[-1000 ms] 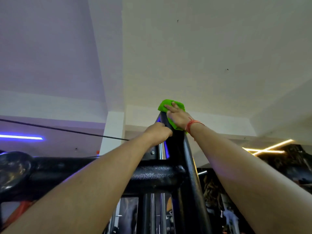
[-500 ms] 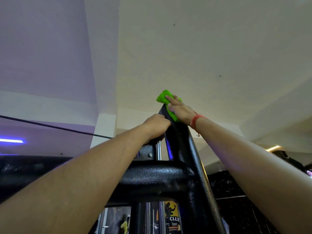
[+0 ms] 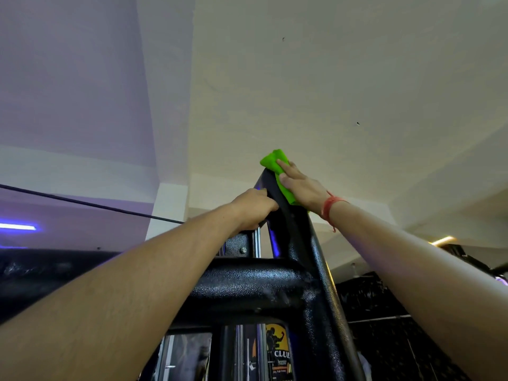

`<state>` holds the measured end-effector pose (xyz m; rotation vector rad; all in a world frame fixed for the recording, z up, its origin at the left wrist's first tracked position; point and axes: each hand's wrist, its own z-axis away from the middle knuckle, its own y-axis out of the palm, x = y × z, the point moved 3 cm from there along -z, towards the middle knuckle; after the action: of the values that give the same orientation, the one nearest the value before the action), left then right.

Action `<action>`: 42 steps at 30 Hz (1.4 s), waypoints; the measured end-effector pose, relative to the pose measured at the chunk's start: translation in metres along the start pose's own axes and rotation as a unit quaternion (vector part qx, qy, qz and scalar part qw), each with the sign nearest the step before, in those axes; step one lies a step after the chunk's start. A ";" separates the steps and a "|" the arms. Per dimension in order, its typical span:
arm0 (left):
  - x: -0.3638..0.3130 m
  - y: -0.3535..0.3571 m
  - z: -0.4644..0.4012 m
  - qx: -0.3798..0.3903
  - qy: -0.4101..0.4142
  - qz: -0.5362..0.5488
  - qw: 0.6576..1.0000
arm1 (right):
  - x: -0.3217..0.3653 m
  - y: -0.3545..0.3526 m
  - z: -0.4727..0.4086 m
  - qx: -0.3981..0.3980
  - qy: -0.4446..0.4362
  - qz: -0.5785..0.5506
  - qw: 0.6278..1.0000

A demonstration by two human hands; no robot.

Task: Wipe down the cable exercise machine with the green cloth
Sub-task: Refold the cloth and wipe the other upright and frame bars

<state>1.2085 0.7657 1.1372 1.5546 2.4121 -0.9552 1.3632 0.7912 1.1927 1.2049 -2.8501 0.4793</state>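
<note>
I look up along the black textured frame of the cable machine (image 3: 297,243), whose upright narrows to a top end near the ceiling. The green cloth (image 3: 275,160) is folded over that top end. My right hand (image 3: 299,185), with a red thread at the wrist, presses the cloth against the right side of the upright with straight fingers. My left hand (image 3: 254,207) grips the left edge of the same upright just below the cloth, fingers curled round it.
A thick black crossbar (image 3: 247,281) joins the upright below my hands. A thin black cable (image 3: 82,203) runs leftward from behind my left arm. Chrome guide rods (image 3: 257,243) stand behind the frame. The white ceiling (image 3: 330,78) is close above.
My right hand and the cloth have slid up the upright to its very top end. My left hand has kept its grip just below.
</note>
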 end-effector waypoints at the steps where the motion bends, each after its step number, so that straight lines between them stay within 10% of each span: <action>1: 0.001 0.001 0.001 0.011 -0.006 0.009 1.000 | -0.003 -0.002 0.007 0.010 0.000 0.000 1.000; 14: 0.001 0.007 0.004 0.013 -0.064 0.165 0.984 | 0.022 -0.006 0.038 0.010 -0.041 0.052 0.998; 42: -0.010 0.008 0.047 0.079 -0.083 0.094 0.989 | -0.006 0.005 0.062 -0.021 0.138 -0.080 0.987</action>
<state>1.2096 0.7332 1.1002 1.6449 2.0813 -1.2095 1.3703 0.7812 1.1316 1.2387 -2.4973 0.5296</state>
